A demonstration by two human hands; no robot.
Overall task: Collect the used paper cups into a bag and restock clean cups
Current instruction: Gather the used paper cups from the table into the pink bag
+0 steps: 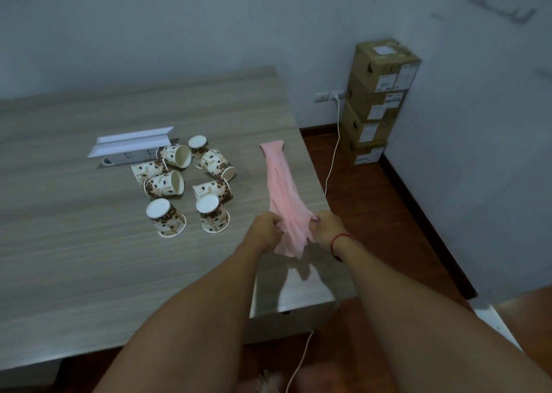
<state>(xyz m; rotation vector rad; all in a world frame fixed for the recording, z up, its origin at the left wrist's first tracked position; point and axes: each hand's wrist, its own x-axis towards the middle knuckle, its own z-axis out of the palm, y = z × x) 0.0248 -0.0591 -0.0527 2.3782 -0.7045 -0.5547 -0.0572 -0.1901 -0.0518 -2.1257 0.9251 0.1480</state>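
A pink plastic bag (pixel 280 189) lies stretched along the right side of the wooden table (pixel 74 258). My left hand (pixel 264 228) and my right hand (pixel 327 227) both pinch its near end, lifting that end off the table. Left of the bag lies a cluster of several paper cups (pixel 179 183) printed with brown coffee beans. Some lie on their sides, and two stand upside down at the front (pixel 165 218) (pixel 212 213).
A white power strip (pixel 131 156) and a folded white card (pixel 131 140) sit behind the cups. Stacked cardboard boxes (pixel 379 100) stand by the wall at right, near a wall socket (pixel 330 96) with a white cable (pixel 333 165) trailing to the floor.
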